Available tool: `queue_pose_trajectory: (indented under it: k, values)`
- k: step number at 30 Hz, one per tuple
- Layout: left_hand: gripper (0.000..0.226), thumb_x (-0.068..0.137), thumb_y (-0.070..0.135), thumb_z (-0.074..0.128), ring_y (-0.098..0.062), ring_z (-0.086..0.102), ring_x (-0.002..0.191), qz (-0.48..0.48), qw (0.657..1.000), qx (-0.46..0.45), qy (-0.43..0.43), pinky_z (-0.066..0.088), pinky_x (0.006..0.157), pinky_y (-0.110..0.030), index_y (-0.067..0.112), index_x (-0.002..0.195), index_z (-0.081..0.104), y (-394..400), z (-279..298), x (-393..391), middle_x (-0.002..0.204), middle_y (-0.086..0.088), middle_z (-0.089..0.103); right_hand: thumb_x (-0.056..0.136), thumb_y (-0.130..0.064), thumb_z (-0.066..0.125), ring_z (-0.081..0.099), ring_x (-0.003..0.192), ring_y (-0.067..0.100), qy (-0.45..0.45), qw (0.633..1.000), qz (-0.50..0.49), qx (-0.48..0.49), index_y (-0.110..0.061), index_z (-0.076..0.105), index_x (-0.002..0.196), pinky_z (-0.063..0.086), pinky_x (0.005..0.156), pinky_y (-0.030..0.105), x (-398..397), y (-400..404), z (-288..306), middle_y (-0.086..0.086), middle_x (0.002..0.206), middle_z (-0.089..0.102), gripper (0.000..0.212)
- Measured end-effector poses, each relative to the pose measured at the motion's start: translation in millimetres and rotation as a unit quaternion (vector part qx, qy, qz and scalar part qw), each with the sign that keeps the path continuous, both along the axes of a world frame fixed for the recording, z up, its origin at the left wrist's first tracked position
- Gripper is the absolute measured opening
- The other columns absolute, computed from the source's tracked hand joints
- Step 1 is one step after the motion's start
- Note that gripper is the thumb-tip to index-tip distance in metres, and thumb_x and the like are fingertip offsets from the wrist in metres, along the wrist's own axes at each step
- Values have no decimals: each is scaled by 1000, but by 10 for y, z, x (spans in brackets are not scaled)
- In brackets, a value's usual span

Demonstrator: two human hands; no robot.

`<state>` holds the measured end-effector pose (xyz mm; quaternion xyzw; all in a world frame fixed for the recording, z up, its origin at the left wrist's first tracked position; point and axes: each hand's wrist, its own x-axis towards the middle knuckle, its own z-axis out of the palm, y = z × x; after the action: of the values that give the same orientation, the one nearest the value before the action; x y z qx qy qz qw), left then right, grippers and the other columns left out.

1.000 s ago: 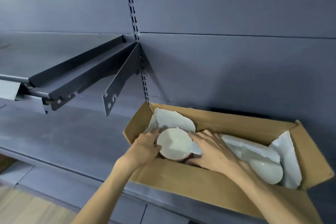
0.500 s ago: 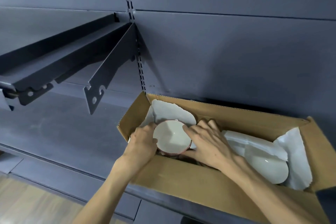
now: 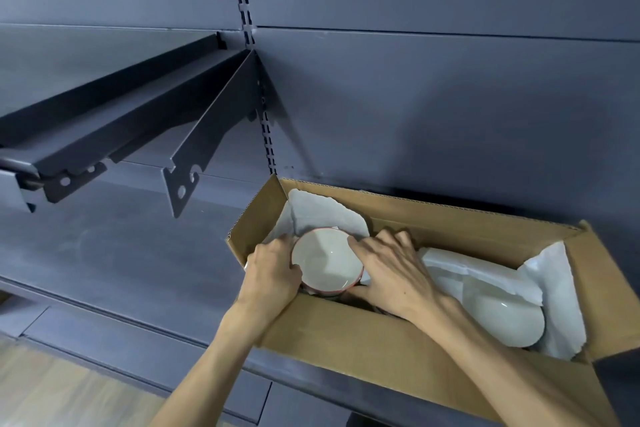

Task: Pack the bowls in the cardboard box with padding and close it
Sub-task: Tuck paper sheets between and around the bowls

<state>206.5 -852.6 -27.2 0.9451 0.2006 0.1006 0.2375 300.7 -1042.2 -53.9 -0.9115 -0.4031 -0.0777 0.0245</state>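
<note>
Bowl glossy glazed ceramic — box matt corrugated cardboard — shelf matt painted metal.

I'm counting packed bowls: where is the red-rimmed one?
In the head view, the red-rimmed bowl is at the left end of the cardboard box, between the left hand and right hand, before white padding.

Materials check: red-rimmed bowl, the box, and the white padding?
Red-rimmed bowl: likely glazed ceramic; smooth, glossy white inside with soft highlights.
Box: corrugated cardboard, matte brown; fluting shows along its cut top edge.
White padding: looks like thin foam sheet or thick paper; matte, ragged torn edges. Cannot tell which.
</note>
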Motion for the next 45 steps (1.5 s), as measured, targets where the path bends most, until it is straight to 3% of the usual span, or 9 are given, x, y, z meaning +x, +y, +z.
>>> queue_pose_trajectory:
  k: [4,13,19,24,28,31,34,40,45]
  values:
    - [34,78,2,56,-36,57,80,10,1000,-3,-12,49,71,-38,15,108,66,0,-2,-15,76,-4,61,77,-68,65,53,98,29,2,1000,0,9,-21,53,135,39,82,44,-2,14,-27,-2,108,69,76]
    - [13,88,4,50,-39,59,75,30,999,21,-33,44,65,-36,9,96,59,-25,-49,43,71,-4,54,82,-71,60,52,107,30,9,1000,-4,10,-23,50,135,38,87,45,47,86,-53,-1,122,65,73]
    - [25,87,5,53,-39,60,78,13,999,24,-33,41,65,-34,10,111,60,0,-46,19,81,-10,64,76,-80,57,52,111,24,30,999,2,24,-31,49,139,39,89,44,57,-21,52,-11,129,65,80]
    - [24,89,14,56,-38,64,75,6,996,62,-61,52,66,-38,8,112,60,-118,-10,-42,76,-8,66,86,-55,69,46,119,15,87,995,27,42,-30,57,140,39,101,34,121,-453,329,-14,130,61,61]
    - [38,88,22,60,-35,66,97,-9,998,44,-48,53,80,-42,18,126,57,-421,44,-21,92,-7,73,85,-48,72,40,118,8,100,994,51,-10,-31,54,143,36,101,32,84,-871,453,-17,127,55,64]
    - [40,92,37,64,-28,55,118,-54,998,-27,15,35,105,-38,19,127,57,-654,113,86,103,-3,72,86,-47,73,37,124,7,66,994,67,-58,-34,47,148,32,102,30,7,-1093,482,-18,133,48,68]
    - [42,95,44,60,-24,54,119,-79,989,-8,121,23,96,-32,16,126,52,-849,237,217,114,-4,63,88,-34,73,26,127,10,36,993,62,-91,-36,35,154,27,102,31,-68,-1208,504,-12,146,38,76]
    - [58,89,33,66,-27,53,120,-115,968,-63,213,42,96,-33,14,138,40,-918,128,401,128,-6,56,88,-28,74,13,116,12,13,996,44,-80,-28,33,155,29,106,36,-162,-1217,492,-4,151,33,78]
    - [95,90,23,65,-30,50,130,-115,961,-89,234,39,103,-33,14,158,-1,-929,31,445,141,-12,52,88,-30,72,18,118,14,-11,995,65,-79,-21,48,142,28,102,37,-82,-1175,362,-3,141,44,59]
